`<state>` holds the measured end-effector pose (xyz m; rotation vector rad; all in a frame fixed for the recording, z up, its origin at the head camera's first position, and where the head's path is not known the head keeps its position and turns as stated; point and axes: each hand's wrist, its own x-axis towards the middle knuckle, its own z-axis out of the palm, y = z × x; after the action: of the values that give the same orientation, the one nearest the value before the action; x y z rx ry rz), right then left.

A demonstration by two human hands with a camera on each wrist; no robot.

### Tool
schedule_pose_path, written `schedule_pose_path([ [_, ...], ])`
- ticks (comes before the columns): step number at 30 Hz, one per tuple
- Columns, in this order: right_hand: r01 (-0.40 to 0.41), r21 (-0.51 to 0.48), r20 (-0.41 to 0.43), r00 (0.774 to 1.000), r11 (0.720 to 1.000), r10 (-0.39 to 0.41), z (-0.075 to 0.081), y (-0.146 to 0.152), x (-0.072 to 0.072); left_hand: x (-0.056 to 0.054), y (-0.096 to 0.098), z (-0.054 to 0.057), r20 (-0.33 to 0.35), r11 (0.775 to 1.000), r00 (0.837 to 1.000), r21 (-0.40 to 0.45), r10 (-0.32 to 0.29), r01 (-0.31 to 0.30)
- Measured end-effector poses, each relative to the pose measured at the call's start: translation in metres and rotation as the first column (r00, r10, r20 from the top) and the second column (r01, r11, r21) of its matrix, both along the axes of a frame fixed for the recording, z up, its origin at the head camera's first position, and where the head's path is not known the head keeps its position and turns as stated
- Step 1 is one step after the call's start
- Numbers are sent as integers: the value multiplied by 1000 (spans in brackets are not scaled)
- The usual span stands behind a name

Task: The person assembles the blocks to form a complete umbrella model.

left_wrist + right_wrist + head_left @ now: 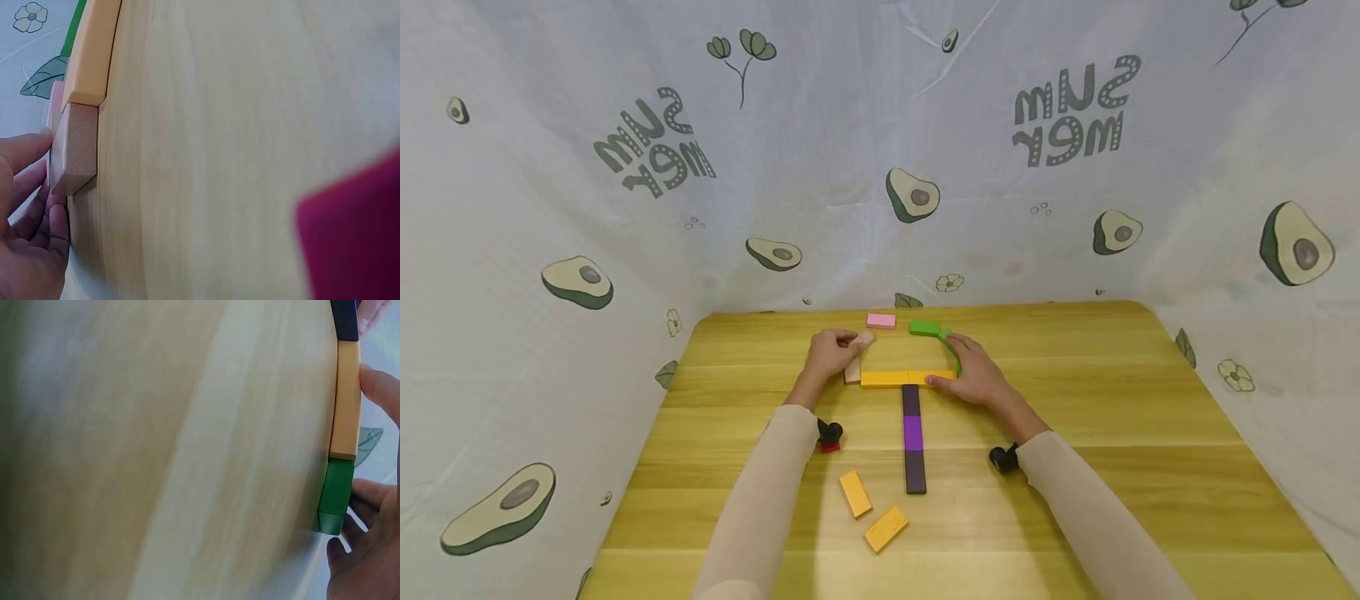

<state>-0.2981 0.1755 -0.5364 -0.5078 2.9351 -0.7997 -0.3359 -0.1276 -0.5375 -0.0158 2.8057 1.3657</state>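
My left hand (833, 352) pinches a plain wooden block (866, 339), set at a slant beyond another plain block (852, 372). That lower block meets the left end of a row of two yellow blocks (883, 380). At the row's other end, my right hand (976, 373) spreads out, its thumb touching the right yellow block (347, 400). Its other fingers rest by a green block (337, 487) that adjoins the yellow one. In the head view this hand partly hides the green side. A second green block (924, 328) and a pink block (881, 321) lie farther back.
From the yellow row a column runs toward me: dark block (911, 400), purple block (913, 433), dark block (915, 472). Two loose yellow blocks (856, 494) lie nearer. A red block (830, 447) shows under the left wrist camera. A patterned cloth (850, 125) surrounds the wooden table (1120, 500).
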Motion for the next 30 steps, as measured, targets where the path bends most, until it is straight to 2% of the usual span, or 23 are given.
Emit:
schedule_pose_path([
  [11,1,-1,15,1000,1000,-1,0,0,-2,-3,-1,-1,-14,1000,1000,-17,11,-11],
  [30,1,11,18,1000,1000,-2,-1,1,-2,-4,0,-2,-1,999,1000,-45,6,-6],
])
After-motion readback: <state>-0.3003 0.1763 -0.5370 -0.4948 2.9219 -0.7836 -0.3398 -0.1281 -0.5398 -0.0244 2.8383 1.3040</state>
